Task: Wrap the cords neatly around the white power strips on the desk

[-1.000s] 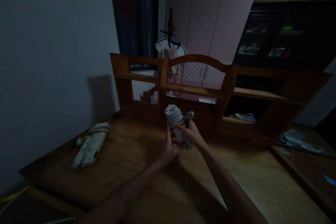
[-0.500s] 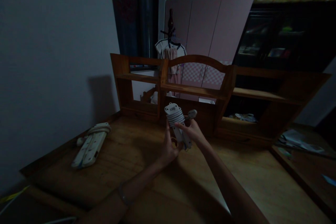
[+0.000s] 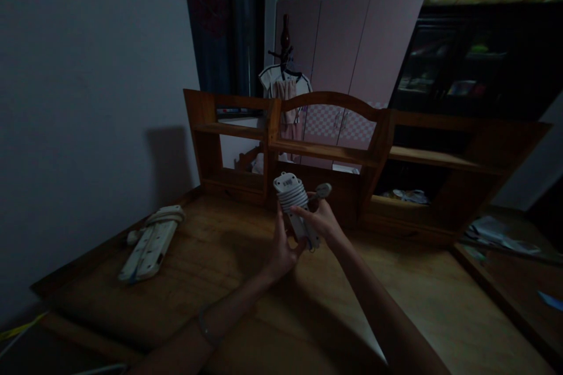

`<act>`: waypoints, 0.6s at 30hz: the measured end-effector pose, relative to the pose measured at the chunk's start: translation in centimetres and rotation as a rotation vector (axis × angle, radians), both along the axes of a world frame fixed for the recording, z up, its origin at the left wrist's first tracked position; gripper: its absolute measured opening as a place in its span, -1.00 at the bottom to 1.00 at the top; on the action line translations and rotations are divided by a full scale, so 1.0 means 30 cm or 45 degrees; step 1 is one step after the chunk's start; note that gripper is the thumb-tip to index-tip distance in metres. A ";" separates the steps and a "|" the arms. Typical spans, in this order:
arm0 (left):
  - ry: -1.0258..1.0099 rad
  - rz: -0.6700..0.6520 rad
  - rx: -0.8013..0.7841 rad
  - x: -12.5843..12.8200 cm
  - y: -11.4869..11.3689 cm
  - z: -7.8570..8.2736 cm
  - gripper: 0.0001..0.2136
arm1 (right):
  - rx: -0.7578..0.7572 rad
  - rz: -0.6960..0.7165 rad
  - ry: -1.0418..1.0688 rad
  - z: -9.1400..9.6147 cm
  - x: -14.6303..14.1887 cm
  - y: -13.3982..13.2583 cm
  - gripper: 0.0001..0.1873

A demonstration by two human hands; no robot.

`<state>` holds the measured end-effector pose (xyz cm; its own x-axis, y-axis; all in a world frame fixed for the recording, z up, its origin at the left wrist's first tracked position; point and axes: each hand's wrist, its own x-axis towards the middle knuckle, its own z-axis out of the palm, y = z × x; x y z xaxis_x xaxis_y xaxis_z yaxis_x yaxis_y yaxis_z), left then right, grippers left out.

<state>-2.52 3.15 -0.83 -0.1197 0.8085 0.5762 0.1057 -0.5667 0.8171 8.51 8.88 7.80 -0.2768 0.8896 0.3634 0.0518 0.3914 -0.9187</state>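
Note:
A white power strip (image 3: 288,183), its cord wound in several tight turns near the far end, is held up above the wooden desk. My left hand (image 3: 284,249) grips it from the left and below, fingers along its side and thumb across the near end. From the right, my right hand (image 3: 323,218) is closed on the wound cord and the strip's side. The plug (image 3: 324,190) sticks out just beyond my right fingers. A second white power strip (image 3: 152,246), also with cord wrapped round its far end, lies on the desk at the left.
A wooden shelf unit (image 3: 325,151) runs along the back of the desk (image 3: 387,281). A wall (image 3: 88,99) stands at the left. Papers (image 3: 501,235) lie on a lower surface at the right, and crumpled white items (image 3: 411,195) sit in the right shelf.
Both hands and the power strip hold nearly the same pose. The whole view has shifted very slightly.

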 end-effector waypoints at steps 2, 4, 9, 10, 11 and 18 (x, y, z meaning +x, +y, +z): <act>0.008 0.003 -0.005 0.000 0.002 -0.001 -0.06 | -0.016 0.009 0.011 -0.004 0.000 0.007 -0.39; 0.014 0.010 -0.011 0.000 0.005 -0.005 -0.06 | -0.025 -0.002 0.022 -0.013 -0.001 0.017 -0.36; -0.020 -0.001 0.031 0.005 0.001 -0.007 -0.07 | -0.054 -0.014 0.061 -0.028 -0.003 0.025 -0.31; -0.020 -0.003 0.037 0.007 -0.002 -0.005 -0.07 | -0.060 -0.008 0.072 -0.025 -0.002 0.022 -0.31; -0.015 0.000 0.042 0.008 -0.004 -0.003 -0.07 | -0.069 0.004 0.079 -0.020 0.000 0.017 -0.31; 0.063 0.060 0.036 0.005 0.003 -0.008 -0.04 | -0.218 0.149 0.102 0.028 0.019 -0.028 -0.52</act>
